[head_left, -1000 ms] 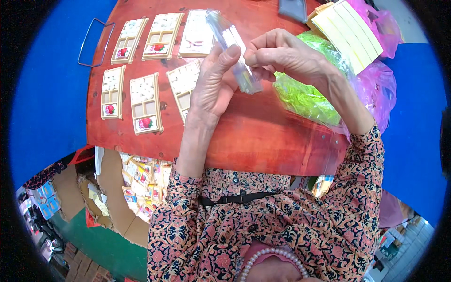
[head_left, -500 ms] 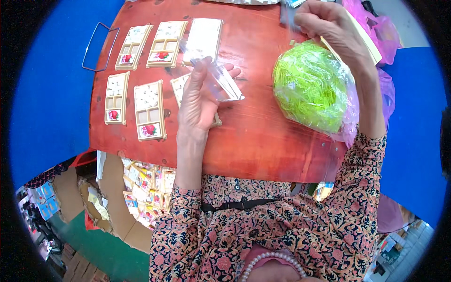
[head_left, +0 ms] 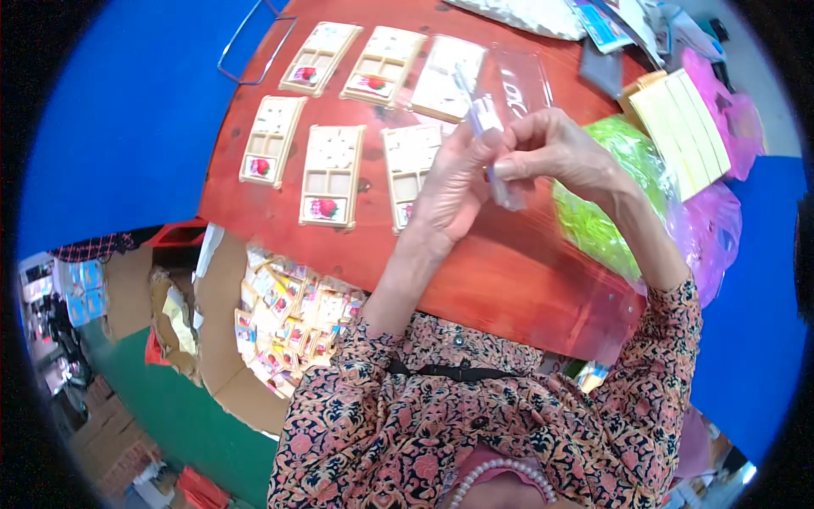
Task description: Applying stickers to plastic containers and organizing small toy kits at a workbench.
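Clear packet [head_left: 486, 115] protrudes, gripped between left hand [head_left: 452, 185] and right hand [head_left: 561, 153].

Six rectangular cream trays [head_left: 316, 183], one bag of green shreds [head_left: 595, 231].

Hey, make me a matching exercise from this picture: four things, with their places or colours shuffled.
1. Clear packet
2. Compartment trays
3. Bagged strands
4. Cardboard box

A. lime green
B. in two rows on the red table
C. off the table, lower left
D. at the left hand and right hand

Pairs: 1-D, 2-B, 3-A, 4-C.
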Tool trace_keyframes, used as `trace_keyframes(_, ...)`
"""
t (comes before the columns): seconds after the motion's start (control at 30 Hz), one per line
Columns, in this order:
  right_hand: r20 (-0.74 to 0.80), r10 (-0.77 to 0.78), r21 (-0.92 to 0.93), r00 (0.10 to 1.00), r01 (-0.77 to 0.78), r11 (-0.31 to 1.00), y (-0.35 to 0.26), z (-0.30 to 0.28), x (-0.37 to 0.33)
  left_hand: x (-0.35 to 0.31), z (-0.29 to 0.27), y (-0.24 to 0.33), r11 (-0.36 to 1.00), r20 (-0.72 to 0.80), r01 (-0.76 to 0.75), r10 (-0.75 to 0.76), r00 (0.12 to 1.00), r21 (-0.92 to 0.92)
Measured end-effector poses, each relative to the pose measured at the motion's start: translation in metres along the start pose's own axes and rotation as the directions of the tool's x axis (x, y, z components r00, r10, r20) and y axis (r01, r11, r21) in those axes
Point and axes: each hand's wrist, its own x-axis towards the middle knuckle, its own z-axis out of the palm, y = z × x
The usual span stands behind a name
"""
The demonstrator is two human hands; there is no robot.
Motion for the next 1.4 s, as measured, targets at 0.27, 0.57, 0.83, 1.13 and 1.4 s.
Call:
trace_keyframes(0.27,0.083,0.076,0.298,0.994,-0.098,0.95,0.014,0.0,0.0,-0.008,0.007,0.006,0.999,0.061,-0.02,0.023,0.998,-0.042)
trace_keyframes(0.57,0.1,0.06,0.25,0.993,-0.084,0.965,0.009,0.0,-0.008,-0.011,0.001,0.004,0.998,0.088,-0.032,0.027,0.996,0.055)
trace_keyframes(0.83,0.104,0.073,0.278,0.992,-0.1,0.955,0.014,0.001,-0.01,-0.009,0.008,0.003,0.998,0.016,0.031,-0.032,0.999,0.047)
trace_keyframes(1.13,0.145,0.089,0.369,0.986,-0.137,0.919,0.024,-0.004,-0.014,-0.011,0.007,-0.004,0.996,0.08,0.082,-0.083,0.993,0.022)
trace_keyframes(1.4,0.154,0.109,0.372,0.982,-0.16,0.914,0.024,-0.003,-0.017,-0.008,0.005,-0.009,0.992,0.08,0.128,-0.126,0.989,-0.014)
